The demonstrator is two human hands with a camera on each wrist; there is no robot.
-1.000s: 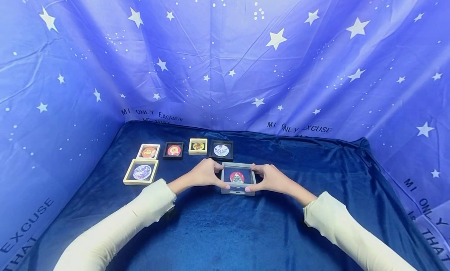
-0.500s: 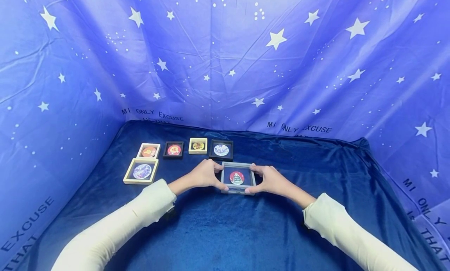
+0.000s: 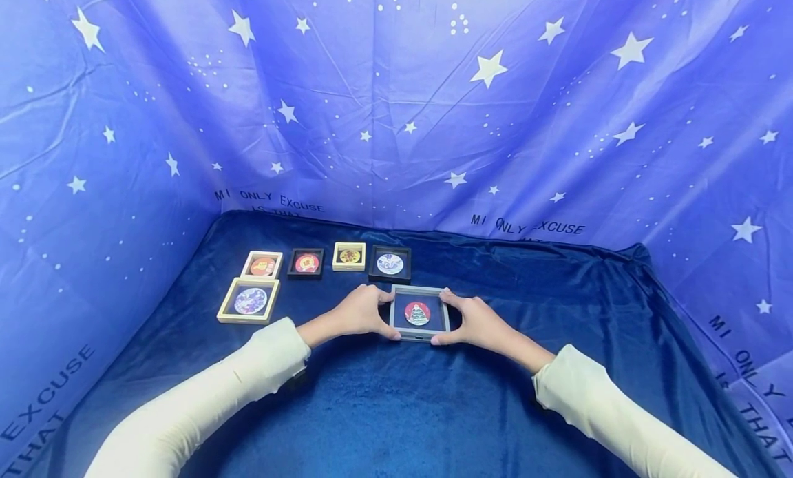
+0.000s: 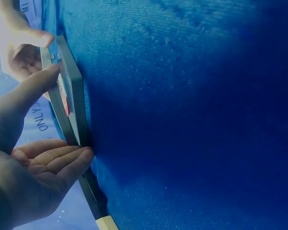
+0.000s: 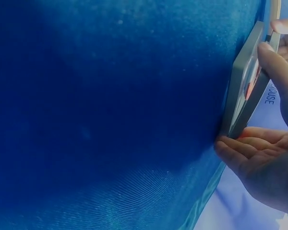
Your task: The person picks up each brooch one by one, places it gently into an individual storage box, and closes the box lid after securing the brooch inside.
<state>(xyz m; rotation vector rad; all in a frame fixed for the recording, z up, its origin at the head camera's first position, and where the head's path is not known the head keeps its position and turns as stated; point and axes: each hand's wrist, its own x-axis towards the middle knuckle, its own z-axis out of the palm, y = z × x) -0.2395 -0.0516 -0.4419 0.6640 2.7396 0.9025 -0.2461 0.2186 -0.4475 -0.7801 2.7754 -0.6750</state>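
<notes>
A grey square display case [image 3: 420, 332] lies on the blue cloth, with a red round medallion [image 3: 418, 314] showing a white and green figure inside. From the left, my left hand [image 3: 361, 311] holds it, thumb at the near corner and fingers at the far one. My right hand [image 3: 476, 321] grips the opposite side the same way. Both wrist views show two halves of the case [image 4: 76, 91], touching at the far edge and parted by a narrow wedge at the near edge. Each thumb is on the upper half, and the medallion [image 5: 250, 88] shows in the gap.
Behind stand a black case [image 3: 389, 279], a cream case [image 3: 350, 268] and another black case [image 3: 305, 276]. Two more light-framed cases touch at the left, a white one [image 3: 262, 255] and a cream one [image 3: 244, 320]. A starry curtain [image 3: 384, 168] hangs behind the cloth.
The upper half of the grey case has come down toward the lower half, so the near gap has narrowed. Both thumbs have moved slightly down and nearer with it. The other cases stay put.
</notes>
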